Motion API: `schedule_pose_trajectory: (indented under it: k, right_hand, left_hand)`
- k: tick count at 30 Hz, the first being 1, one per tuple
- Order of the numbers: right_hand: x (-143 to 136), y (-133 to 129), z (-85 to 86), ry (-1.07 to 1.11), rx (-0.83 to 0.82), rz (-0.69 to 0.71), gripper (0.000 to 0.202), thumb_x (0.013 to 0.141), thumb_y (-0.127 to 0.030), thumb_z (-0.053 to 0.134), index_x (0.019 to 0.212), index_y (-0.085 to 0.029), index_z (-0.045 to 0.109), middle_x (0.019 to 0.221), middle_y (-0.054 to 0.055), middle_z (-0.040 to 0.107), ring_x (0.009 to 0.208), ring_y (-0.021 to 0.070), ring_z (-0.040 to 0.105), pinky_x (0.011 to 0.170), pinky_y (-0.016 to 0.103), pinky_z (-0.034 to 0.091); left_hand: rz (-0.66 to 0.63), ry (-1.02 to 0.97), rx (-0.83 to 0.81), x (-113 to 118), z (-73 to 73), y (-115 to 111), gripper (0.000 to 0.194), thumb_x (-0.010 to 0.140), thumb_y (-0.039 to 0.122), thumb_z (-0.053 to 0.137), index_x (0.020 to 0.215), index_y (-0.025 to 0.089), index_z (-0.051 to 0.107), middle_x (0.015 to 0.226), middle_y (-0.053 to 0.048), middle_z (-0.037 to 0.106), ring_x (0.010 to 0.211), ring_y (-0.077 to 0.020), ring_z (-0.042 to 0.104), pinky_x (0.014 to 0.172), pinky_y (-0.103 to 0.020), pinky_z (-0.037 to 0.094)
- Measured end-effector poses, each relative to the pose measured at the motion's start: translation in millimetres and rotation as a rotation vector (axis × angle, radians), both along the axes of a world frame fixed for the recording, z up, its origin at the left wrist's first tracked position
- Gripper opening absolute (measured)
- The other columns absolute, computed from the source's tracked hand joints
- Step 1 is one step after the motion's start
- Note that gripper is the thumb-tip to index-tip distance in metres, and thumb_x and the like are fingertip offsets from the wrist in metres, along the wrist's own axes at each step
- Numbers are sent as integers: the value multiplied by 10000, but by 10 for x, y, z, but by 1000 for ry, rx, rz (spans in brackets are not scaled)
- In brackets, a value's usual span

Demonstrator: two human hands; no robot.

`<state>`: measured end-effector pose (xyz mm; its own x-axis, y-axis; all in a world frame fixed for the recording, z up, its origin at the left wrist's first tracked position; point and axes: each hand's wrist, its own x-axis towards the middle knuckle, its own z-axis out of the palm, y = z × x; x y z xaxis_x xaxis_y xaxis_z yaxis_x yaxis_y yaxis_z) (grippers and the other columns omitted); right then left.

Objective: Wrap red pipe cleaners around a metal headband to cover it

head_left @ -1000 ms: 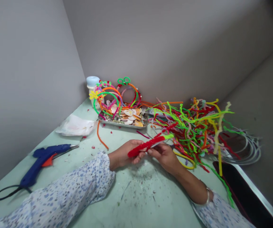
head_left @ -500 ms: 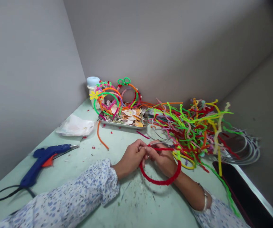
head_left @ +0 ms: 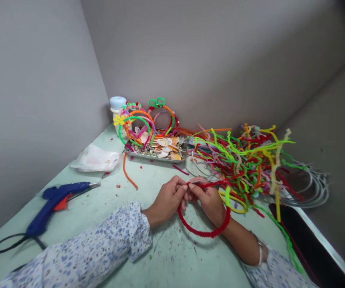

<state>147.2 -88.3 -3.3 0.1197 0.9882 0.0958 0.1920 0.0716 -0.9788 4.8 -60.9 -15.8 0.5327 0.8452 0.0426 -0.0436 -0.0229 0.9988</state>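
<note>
My left hand [head_left: 170, 200] and my right hand [head_left: 207, 200] meet above the table, fingertips pinched close together on a headband wrapped in red pipe cleaner [head_left: 204, 233]. The band curves down from my fingers, passing in front of my right wrist. A short lime-green piece [head_left: 228, 196] sits on its right side. From the right fingers a red length runs rightward toward the pile; where it ends is hard to make out. My fingers hide the exact spot they grip. A yellow loop [head_left: 235, 206] lies just right of my right hand.
A tray of shells [head_left: 160, 158] stands at the back, with decorated headbands [head_left: 136, 124] and a blue-lidded jar [head_left: 118, 105]. Tangled pipe cleaners [head_left: 241, 160] and grey bands [head_left: 313, 192] lie right, beside a black phone-like slab [head_left: 301, 244]. Left are a blue glue gun [head_left: 52, 204] and plastic bag [head_left: 96, 159].
The red band has tilted and shifted slightly down and to the right. My right thumb and fingers have moved a little along it. The left hand stays almost in place.
</note>
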Motion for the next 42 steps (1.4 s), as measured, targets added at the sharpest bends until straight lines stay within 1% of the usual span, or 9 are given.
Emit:
schedule_pose_trajectory:
  k: [4,6,11,16,21,25,31,37,42]
  right_hand:
    - [-18,4,36,46,-20,29,200,782,-343,534,685,-172,576,526,2,561,490,134,511,493,257,417]
    - [-19,1,47,56,-28,30,206,779,-345,536,672,-173,577,526,2,562,489,130,509,488,254,414]
    - [-11,2,36,90,-39,20,181,767,-355,567,722,-179,573,519,-19,563,488,120,507,494,245,423]
    - [7,27,-45,142,-62,-1,220,754,-393,606,760,-175,581,516,-22,579,475,117,508,476,243,415]
    - [61,43,-130,176,-62,54,238,783,-413,616,803,-178,584,558,-16,602,512,124,539,504,249,431]
    - [98,51,-160,186,-71,92,255,790,-426,616,820,-175,579,589,-8,610,533,129,552,514,255,437]
    - [113,39,-128,167,-78,111,254,786,-422,618,821,-175,569,602,-4,620,536,134,557,513,257,424]
    - [111,25,-76,184,-99,101,235,762,-408,639,777,-184,569,566,-19,609,519,135,540,515,257,413]
    - [142,19,-70,82,-62,117,212,802,-369,590,721,-174,577,576,-17,582,550,130,539,558,264,425]
  left_hand:
    - [-2,-20,-21,6,0,7,196,900,369,427,878,180,471,656,26,582,445,-70,524,460,-191,404]
    - [-7,-34,-31,10,2,10,195,898,369,430,874,179,468,659,25,584,442,-70,521,455,-191,402]
    - [-19,-63,-66,16,18,9,193,889,369,445,862,178,454,655,27,586,426,-71,517,435,-195,400]
    - [-28,-111,-139,25,17,24,199,867,375,477,836,180,450,636,37,586,403,-70,516,416,-193,393]
    - [-48,-154,-214,37,19,46,197,833,361,514,814,178,444,615,37,587,384,-73,513,398,-191,382]
    - [-57,-165,-247,31,48,52,205,816,356,537,804,171,450,610,30,589,378,-71,505,398,-191,370]
    - [-74,-167,-292,9,72,68,206,812,350,553,805,169,456,631,10,609,379,-73,503,403,-199,375]
    - [-85,-176,-378,-7,84,74,193,786,327,582,791,169,473,573,39,564,362,-74,489,374,-183,356]
    - [-88,-173,-416,-19,102,105,192,755,301,615,774,158,488,547,34,563,368,-65,474,387,-175,341]
